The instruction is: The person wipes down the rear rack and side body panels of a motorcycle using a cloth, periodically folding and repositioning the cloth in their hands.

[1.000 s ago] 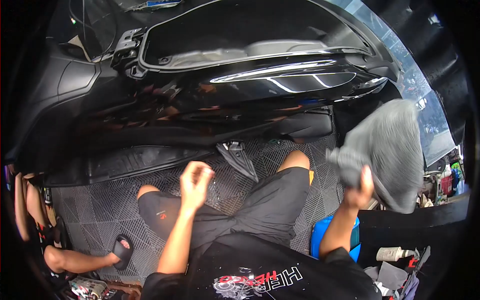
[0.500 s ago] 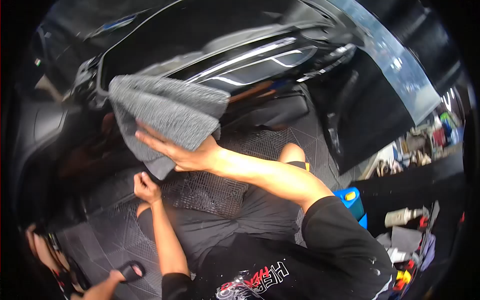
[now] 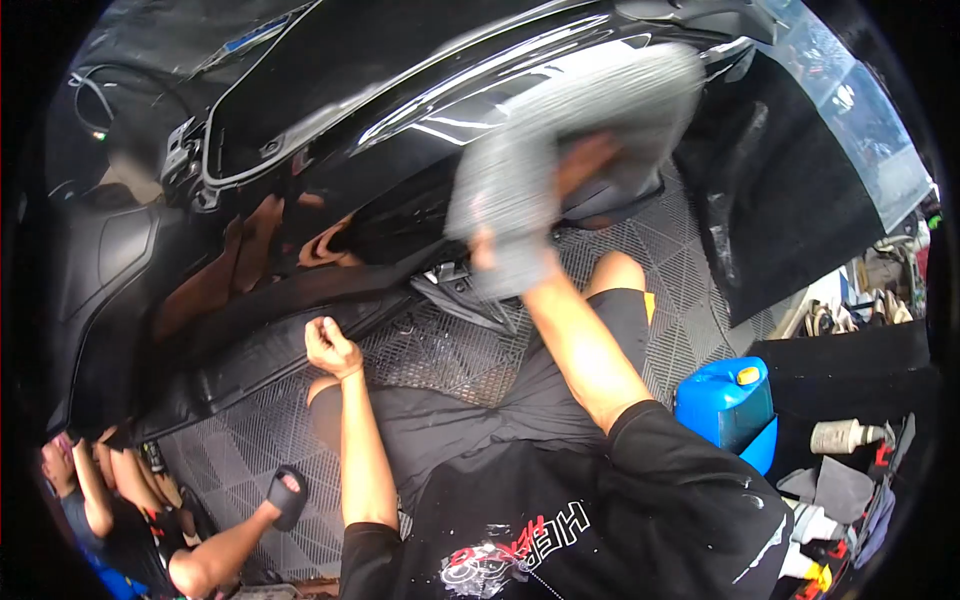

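My right hand is closed on a grey microfiber towel, which is smeared by motion and hides most of the fingers. The towel spreads over the right part of a glossy black car panel; whether it touches all along cannot be told. My left hand is held in a loose fist above my thigh, close to the panel's lower edge, with nothing visible in it. Arms and legs reflect in the panel's shine.
A blue jug with a yellow cap stands at my right, near a white bottle and several cloths. Another person sits at the lower left, a sandalled foot stretched onto the grid floor mat. A black sheet hangs at the right.
My right hand has swept the towel from the panel's left part up and to the right. The view has shifted, bringing the other person and the blue jug further in. My left hand stays fisted.
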A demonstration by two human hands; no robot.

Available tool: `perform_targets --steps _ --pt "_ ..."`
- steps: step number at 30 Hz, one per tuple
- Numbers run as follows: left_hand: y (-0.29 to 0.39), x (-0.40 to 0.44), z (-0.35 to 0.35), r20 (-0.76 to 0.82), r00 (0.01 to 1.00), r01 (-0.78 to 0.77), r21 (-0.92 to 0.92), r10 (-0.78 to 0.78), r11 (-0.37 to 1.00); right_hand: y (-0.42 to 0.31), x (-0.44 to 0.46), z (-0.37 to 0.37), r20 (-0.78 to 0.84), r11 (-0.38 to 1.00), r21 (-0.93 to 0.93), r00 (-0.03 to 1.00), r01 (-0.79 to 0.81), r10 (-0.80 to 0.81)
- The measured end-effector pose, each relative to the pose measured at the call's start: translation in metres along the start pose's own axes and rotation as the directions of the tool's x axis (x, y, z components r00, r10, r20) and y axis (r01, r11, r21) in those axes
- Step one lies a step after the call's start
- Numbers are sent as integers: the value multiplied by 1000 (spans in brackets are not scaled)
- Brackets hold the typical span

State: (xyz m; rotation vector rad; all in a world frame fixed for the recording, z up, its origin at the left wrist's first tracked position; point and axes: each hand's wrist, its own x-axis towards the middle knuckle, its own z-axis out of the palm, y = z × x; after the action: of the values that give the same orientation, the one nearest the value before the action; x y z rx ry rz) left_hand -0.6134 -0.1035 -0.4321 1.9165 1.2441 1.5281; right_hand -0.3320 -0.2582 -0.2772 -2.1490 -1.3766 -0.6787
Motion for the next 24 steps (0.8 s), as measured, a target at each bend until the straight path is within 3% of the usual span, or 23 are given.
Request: perform_targets --steps 2,3,4,6,8,10,12,14,15,16,17,19,20,21,22,23,24 --pt "-4 1 -2 27 998 59 -66 -57 996 -37 -7 0 86 971 87 969 225 -232" --pt "-6 2 -5 39 999 35 -69 -32 997 -40 -3 -2 221 944 169 923 282 -315" --pt "-13 1 -3 39 997 66 -120 -62 991 -34 5 -6 507 933 278 790 229 -345" --pt "-7 3 -15 125 983 156 -165 -136 974 -18 -2 -5 642 915 325 655 239 -399" --pt "-11 1 -29 251 930 323 -219 -267 921 29 -17 -1 436 909 204 797 364 -417" --pt "-9 4 -31 302 921 345 -340 -246 875 55 -23 -13 218 910 24 886 414 -409" --pt "-9 9 -34 300 936 260 -244 -182 934 37 -22 -4 61 870 -54 871 490 -487" --pt "-5 12 -33 293 945 200 -175 -143 964 3 -10 8 -42 772 -52 771 633 -635" --pt "-2 12 -33 284 939 247 -170 -192 954 -13 2 -2 381 877 189 791 441 -479" --pt "-3 10 -30 238 956 222 -206 -171 953 -57 27 -19 345 826 336 757 452 -555" --pt "0 8 -30 214 968 176 -198 -133 964 -86 41 -25 343 782 510 750 357 -566" --pt "-8 9 -28 129 992 9 -145 10 989 -123 36 16 388 784 505 716 361 -580" --pt "-23 4 -25 106 994 -3 -138 18 990 -139 30 43 412 794 503 713 342 -568" --pt "-10 6 -24 77 997 38 -136 -28 990 -163 37 51 451 768 584 682 263 -576" --pt "2 12 -26 42 996 78 -135 -73 988 -181 43 48 419 760 576 689 302 -592" --pt "-9 15 -31 94 993 69 -27 -66 997 -199 50 46 386 751 565 695 341 -606" --pt "-23 22 -35 191 974 132 -33 -123 991 -208 55 44 320 739 533 710 412 -627"
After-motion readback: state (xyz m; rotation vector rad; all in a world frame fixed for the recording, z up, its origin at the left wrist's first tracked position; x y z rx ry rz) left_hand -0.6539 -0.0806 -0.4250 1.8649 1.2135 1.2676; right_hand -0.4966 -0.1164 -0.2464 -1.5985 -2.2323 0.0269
